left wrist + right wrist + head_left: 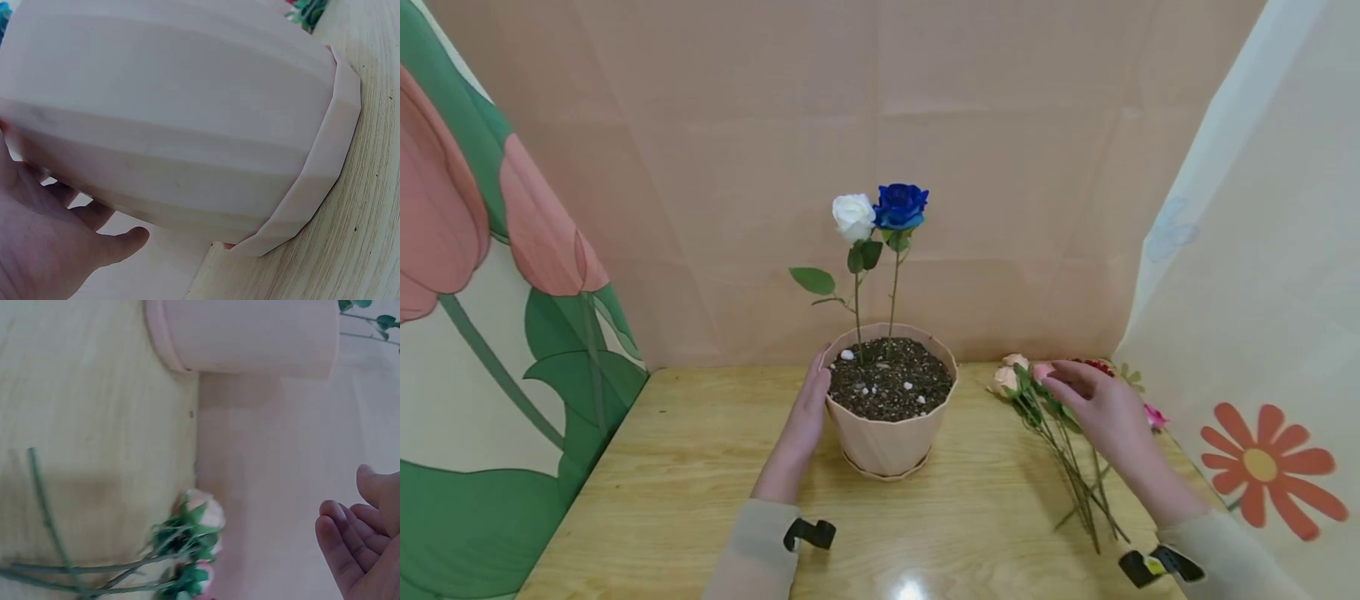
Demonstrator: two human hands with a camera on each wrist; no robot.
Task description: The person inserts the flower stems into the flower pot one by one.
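A pale pink flowerpot (883, 437) filled with dark soil (891, 387) stands on the table, a white rose (853, 218) and a blue rose (901, 207) upright in it. Against the pot's left side rests my left hand (807, 404), its fingers extended along the wall near the rim; the left wrist view shows this hand (59, 231) beside the pot wall (169, 112). My right hand (1108, 412) hovers above a bunch of loose flowers, with loosely bent fingers and nothing between them. In the right wrist view, the hand (365, 534) is apart from the peach rose (209, 512).
The loose flowers lie right of the pot, with peach roses (1004, 380), a pink bloom (1042, 372) and a magenta one (1155, 416); their crossed stems (1078, 483) point toward the front. A pink backdrop (737, 167) borders the wooden table (685, 467); printed flower panels flank it.
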